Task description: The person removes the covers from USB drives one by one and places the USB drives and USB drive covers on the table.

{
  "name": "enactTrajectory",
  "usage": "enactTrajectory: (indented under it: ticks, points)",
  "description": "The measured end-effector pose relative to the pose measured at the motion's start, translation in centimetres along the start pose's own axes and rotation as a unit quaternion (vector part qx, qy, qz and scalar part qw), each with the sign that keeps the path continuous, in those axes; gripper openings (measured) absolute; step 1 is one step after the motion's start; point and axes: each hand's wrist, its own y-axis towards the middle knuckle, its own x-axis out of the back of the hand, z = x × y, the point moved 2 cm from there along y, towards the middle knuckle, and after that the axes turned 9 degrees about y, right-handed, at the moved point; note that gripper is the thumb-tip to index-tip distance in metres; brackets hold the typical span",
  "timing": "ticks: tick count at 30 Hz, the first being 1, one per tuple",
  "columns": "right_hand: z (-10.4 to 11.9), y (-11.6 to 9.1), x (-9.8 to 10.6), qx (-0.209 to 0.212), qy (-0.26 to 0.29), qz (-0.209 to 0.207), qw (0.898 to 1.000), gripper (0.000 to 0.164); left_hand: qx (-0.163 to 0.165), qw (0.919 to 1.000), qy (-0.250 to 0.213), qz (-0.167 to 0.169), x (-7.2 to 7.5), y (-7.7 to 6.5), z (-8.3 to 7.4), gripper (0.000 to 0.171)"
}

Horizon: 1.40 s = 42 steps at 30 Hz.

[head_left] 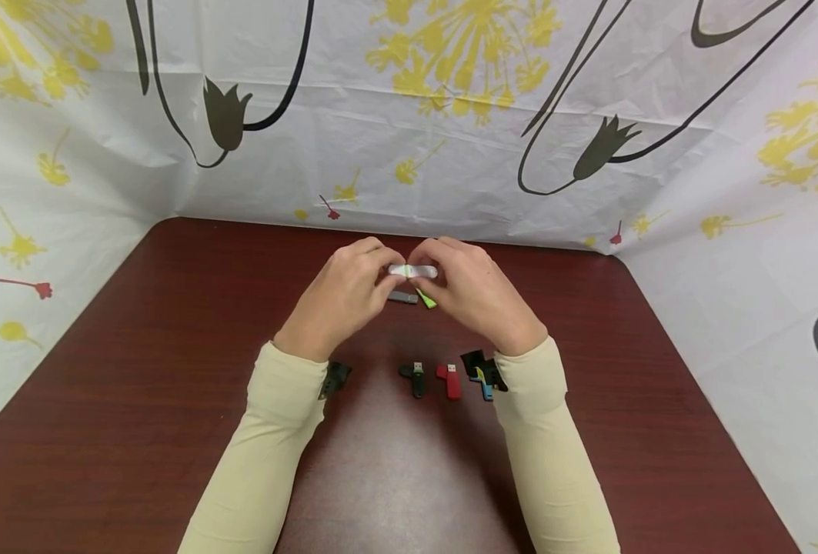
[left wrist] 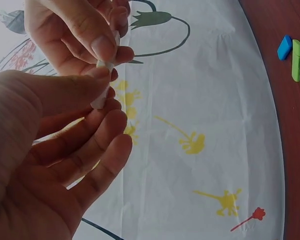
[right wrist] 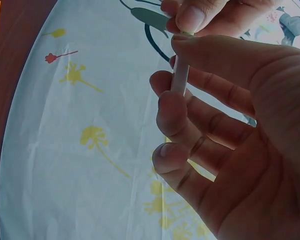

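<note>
Above the far part of the table, both hands pinch a small white USB flash drive (head_left: pixel 422 271) with a light green band near its middle. My left hand (head_left: pixel 342 288) holds one end between thumb and fingertips. The other end is in the right hand (head_left: pixel 481 292), thumb against fingers. In the left wrist view, the white end (left wrist: pixel 99 103) shows below the left thumb, and the remaining fingers are loosely bent. In the right wrist view, the white body (right wrist: pixel 180 75) extends below the right thumb. Fingers hide parts of the drive.
Beyond the hands' shadow lie a grey flash drive (head_left: pixel 403 297) and a lime green one (head_left: pixel 426 299). Closer in are dark green (head_left: pixel 419 382), red (head_left: pixel 453 385) and blue (head_left: pixel 487 392) drives, the blue partly behind the right wrist's camera strap. A patterned white sheet (head_left: pixel 409 185) surrounds the table.
</note>
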Motion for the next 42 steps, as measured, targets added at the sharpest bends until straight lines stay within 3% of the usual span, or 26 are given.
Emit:
enactTrajectory:
  ticks: [42]
  points:
    - [-0.31, -0.24, 0.72, 0.002, 0.006, 0.011, 1.0, 0.012, -0.001, 0.9998, -0.017, 0.006, 0.14, 0.21, -0.24, 0.011]
